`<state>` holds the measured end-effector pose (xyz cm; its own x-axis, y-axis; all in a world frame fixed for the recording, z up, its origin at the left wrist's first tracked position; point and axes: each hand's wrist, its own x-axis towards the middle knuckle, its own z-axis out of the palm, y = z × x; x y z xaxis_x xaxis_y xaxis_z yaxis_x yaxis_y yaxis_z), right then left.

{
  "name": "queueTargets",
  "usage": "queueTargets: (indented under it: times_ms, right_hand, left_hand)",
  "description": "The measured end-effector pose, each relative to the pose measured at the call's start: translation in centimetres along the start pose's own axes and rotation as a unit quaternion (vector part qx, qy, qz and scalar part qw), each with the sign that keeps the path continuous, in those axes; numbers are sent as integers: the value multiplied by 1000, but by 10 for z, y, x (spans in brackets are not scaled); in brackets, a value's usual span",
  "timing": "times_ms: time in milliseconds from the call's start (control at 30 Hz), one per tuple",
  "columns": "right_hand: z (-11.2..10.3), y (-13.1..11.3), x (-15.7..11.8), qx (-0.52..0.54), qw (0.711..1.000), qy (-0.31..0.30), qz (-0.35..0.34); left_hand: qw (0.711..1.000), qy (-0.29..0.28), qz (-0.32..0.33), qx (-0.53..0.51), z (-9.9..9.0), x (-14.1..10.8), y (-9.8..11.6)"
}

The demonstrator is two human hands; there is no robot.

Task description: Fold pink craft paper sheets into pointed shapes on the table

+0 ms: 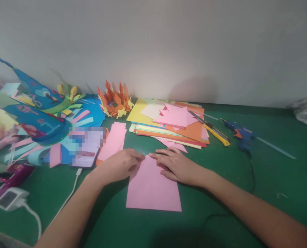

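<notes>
A pink sheet of paper point(153, 193) lies on the green table before me, its near edge uncovered and its far edge partly under my fingers. At the far left edge, my left hand point(126, 163) is closed in a pinch on the paper, thumb and fingertips together. My right hand point(176, 165) rests over the far right side with its fingers stretched out and apart, the index fingertip touching near the middle of that edge. Just beyond my left hand is a stack of pink paper strips point(113, 137).
Behind lie piled coloured sheets point(169, 132), a yellow box cutter point(215, 132) and a blue glue gun point(242, 134) with its cord. An orange paper crown point(114, 101), blue cone hats point(43, 120), a phone point(88, 150) on a white cable and a power bank point(10, 199) occupy the left.
</notes>
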<state>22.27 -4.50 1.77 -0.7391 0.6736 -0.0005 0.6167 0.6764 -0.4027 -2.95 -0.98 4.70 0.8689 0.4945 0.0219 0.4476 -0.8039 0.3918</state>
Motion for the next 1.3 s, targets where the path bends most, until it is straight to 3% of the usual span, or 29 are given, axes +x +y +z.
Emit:
queueTargets:
  times_ms: [167,600,833,1033,1300]
  right_hand:
    - [0,0,-1,-8,1000,2,-4]
    - [1,0,0,-1,1000,6,-1]
    - [0,-1,0,7,1000,7,-2]
    - [0,-1,-1,2,1000,8,-4]
    - [-1,-1,-1,-6,1000,24,-8]
  left_hand:
    - [1000,23,-2,15,4,2,2]
    - [997,-3,-33,72,16,5,0]
    - [999,-15,-42,31,6,1,-4]
    - [994,-39,-95,28,1,-7,-5]
    - [987,-42,-146,57,-5,-7,8]
